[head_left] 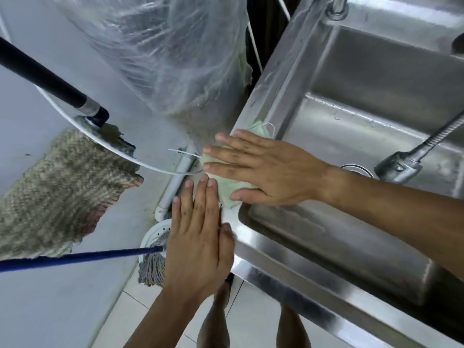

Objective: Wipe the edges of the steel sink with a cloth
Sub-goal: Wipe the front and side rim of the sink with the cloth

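The shiny steel sink (288, 101) holds a flexible metal hose (411, 156). My right hand (266, 169) presses the pale green cloth (226, 189) flat on its rim. My left hand (200, 237) lies spread, fingertips touching the cloth.

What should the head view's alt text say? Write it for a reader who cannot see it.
A right hand presses a pale green cloth flat on the left edge of a steel sink, with the left hand flat beside it. A mop and woven mat lie left of the sink.
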`<move>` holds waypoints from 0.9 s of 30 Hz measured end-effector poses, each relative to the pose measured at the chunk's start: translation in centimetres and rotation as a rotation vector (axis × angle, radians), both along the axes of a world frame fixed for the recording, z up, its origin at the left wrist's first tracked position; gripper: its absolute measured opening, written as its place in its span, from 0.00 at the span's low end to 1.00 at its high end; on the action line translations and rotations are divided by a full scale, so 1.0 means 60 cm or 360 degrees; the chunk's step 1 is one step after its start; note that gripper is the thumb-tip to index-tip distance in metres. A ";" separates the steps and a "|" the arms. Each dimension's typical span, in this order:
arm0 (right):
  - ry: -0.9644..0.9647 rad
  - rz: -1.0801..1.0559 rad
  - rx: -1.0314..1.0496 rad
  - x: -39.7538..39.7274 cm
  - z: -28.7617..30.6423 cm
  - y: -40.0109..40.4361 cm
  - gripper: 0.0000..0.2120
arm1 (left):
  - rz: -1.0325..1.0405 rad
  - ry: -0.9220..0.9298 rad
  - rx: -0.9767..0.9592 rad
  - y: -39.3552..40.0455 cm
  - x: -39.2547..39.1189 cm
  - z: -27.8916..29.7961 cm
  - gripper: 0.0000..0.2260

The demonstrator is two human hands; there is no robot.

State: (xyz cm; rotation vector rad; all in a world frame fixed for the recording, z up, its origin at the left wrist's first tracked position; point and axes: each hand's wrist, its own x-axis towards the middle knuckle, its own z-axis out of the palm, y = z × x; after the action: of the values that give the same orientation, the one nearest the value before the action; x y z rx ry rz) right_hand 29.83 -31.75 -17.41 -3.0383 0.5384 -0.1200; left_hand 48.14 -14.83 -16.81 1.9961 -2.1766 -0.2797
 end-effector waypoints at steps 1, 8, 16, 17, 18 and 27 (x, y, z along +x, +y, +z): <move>-0.0013 0.0021 -0.0007 -0.001 0.000 -0.006 0.30 | 0.0007 -0.0020 -0.0006 0.000 -0.003 0.001 0.30; -0.0374 -0.0650 0.0173 0.030 -0.012 0.060 0.27 | 0.0010 -0.0114 0.0053 -0.003 -0.006 0.005 0.30; -0.0413 -0.0947 0.0235 0.001 -0.002 -0.011 0.25 | -0.0014 -0.0157 0.0210 -0.011 -0.012 0.023 0.30; -0.0419 -0.0990 0.0261 0.012 0.000 0.004 0.26 | -0.0036 -0.0140 0.0219 -0.016 -0.013 0.024 0.30; -0.0388 -0.0953 0.0275 0.020 -0.001 0.025 0.27 | -0.0057 -0.0121 0.0213 -0.022 -0.014 0.024 0.30; -0.0424 -0.1027 0.0247 -0.011 -0.006 -0.054 0.28 | 0.0066 -0.0093 0.0148 -0.035 -0.040 0.022 0.30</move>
State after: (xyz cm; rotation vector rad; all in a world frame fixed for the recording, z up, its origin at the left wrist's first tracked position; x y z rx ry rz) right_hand 29.18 -35.00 -17.79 -2.5247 1.3911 -0.4702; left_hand 45.76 -16.93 -15.48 2.1221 -2.1920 -0.3264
